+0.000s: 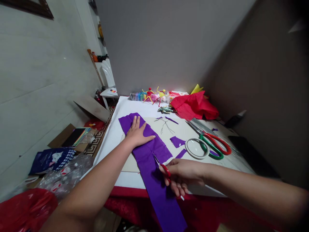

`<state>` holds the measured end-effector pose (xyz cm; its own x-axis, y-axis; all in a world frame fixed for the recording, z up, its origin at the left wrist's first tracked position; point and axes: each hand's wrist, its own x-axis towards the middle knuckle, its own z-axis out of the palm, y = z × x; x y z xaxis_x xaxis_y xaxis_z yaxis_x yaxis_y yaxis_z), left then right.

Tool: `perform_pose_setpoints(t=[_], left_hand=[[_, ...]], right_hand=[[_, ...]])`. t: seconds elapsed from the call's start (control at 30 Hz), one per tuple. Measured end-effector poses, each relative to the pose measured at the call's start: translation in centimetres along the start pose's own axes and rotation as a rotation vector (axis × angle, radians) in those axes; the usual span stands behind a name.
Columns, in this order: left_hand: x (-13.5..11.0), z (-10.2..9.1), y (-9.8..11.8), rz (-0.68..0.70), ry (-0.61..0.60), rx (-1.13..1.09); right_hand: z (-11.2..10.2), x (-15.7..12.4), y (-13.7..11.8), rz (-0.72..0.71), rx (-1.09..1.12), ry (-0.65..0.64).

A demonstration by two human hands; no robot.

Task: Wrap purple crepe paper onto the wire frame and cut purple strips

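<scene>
Hands: the right hand (180, 177) sits at the near end of the work, its fingers (180, 190) curled closed around the handles of small red-handled scissors (165, 170); the left hand (137, 133) lies flat farther along, its fingers (138, 122) spread apart and pressing down.
Paper: a long strip of purple crepe paper (151, 170) runs from past the near edge of the worktop (112, 145) to the far left, under the left palm. The scissor blades touch its right edge, but whether they stand open is hard to tell.
Near edge: red cloth (193, 211) hangs below the worktop.
Left: a red plastic bag (26, 209), clear plastic wrap (65, 177), a dark blue printed bag (51, 160) and a cardboard box (70, 138) lie beside the worktop.
Middle: on a beige sheet (183, 132) lie purple scraps (177, 141), a roll of clear tape (196, 148) and large green-and-red-handled scissors (213, 146), just right of the strip.
Far: red crepe paper (194, 106), yellow paper (196, 89) and pipe-cleaner figures (151, 96) sit against the wall; a white plastic chair (107, 74) stands far left.
</scene>
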<state>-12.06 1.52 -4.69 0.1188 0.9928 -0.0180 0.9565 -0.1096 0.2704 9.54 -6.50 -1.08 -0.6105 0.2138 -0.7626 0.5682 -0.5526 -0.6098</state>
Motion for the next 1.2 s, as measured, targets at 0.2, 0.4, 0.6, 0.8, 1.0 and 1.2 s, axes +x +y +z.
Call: perform_pose_setpoints(t=[0.2,0.4,0.6,0.8,1.0,1.2], left_hand=[[0.3,0.2,-0.4,0.038,-0.065,0.0],[0.6,-0.1,-1.1,0.076,-0.14,-0.008],[1.1,-0.2,-1.5,0.087,-0.182,-0.015],[1.4,0.4,-1.7,0.069,-0.16,-0.009],[1.5,0.4,-1.9,0.07,-0.169,-0.001],[1.4,0.2,-1.7,0.073,-0.178,0.007]], right_hand=[[-0.7,0.4,-0.6,0.005,-0.001,-0.02],[-0.6,0.7,-0.4,-0.009,-0.01,-0.029],[0.0,1.0,0.3,-0.052,-0.015,0.004],[0.1,1.3,0.8,-0.083,-0.01,0.032],[0.1,1.2,1.1,-0.115,-0.009,0.055],[0.2,1.2,0.8,-0.109,0.002,0.061]])
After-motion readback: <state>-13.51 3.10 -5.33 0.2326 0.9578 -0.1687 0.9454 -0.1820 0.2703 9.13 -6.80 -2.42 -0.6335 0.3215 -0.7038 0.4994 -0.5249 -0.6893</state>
